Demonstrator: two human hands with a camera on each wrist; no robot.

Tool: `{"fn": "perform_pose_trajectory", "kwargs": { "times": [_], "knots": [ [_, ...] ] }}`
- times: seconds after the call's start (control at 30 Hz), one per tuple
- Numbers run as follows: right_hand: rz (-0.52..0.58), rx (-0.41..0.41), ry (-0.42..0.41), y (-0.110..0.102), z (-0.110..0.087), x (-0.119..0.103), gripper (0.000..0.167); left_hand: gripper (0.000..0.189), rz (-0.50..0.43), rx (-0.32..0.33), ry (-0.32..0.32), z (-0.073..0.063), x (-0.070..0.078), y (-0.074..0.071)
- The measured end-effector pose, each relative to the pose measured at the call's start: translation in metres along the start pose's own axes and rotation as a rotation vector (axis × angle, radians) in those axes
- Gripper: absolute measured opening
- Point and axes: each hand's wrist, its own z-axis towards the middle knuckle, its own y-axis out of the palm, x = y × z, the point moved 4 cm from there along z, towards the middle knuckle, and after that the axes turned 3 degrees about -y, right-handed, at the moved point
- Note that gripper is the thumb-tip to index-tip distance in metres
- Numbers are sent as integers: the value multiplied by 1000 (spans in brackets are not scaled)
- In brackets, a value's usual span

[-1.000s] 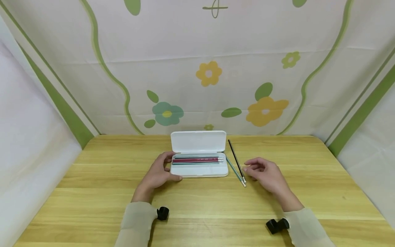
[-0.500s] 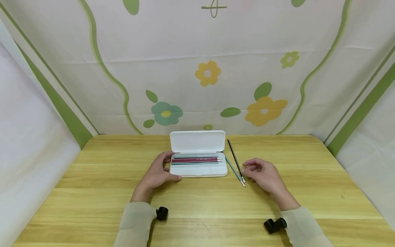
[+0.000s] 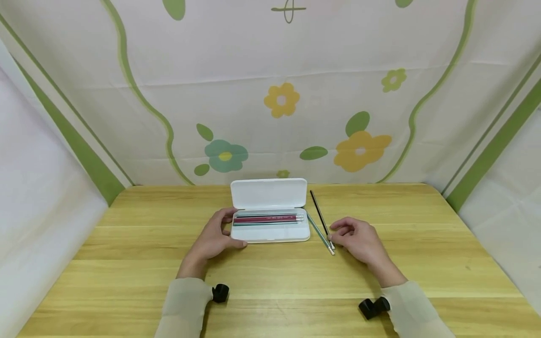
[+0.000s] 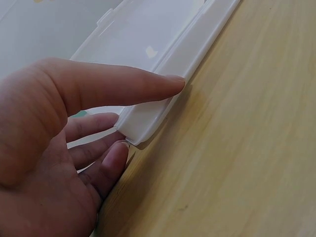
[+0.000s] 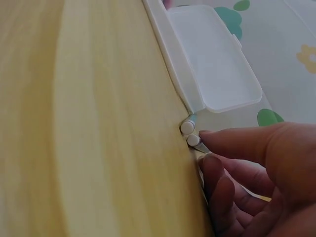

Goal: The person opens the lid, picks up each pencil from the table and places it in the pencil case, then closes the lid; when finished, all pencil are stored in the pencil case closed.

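A white pencil case (image 3: 270, 235) lies with its lid (image 3: 268, 193) raised, red and green pencils (image 3: 266, 219) inside. My left hand (image 3: 214, 236) holds the case's left end, thumb along the front wall and fingers at the end; the left wrist view shows this too. To the right of the case, a black pencil (image 3: 319, 213) and a green pencil (image 3: 318, 231) lie slanted, their white eraser ends close together. My right hand (image 3: 359, 240) pinches the black pencil near its eraser end. In the right wrist view the thumb (image 5: 232, 142) and curled fingers come around that pencil.
The wooden table (image 3: 270, 281) carries everything. A white curtain with printed flowers (image 3: 282, 99) hangs behind its back edge, with more cloth at both sides. Black wrist cameras (image 3: 374, 308) sit at both sleeves.
My right hand has come slightly down and left, closing its thumb and fingertips on the black pencil. The left hand keeps its place at the case; the view has shifted slightly.
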Motion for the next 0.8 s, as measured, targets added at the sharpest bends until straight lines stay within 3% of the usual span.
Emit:
{"fn": "perform_pose_trajectory", "kwargs": {
  "times": [0.8],
  "knots": [
    [-104, 2, 3, -1, -4, -8, 21, 96, 1, -8, 3, 0, -1, 0]
  ]
}}
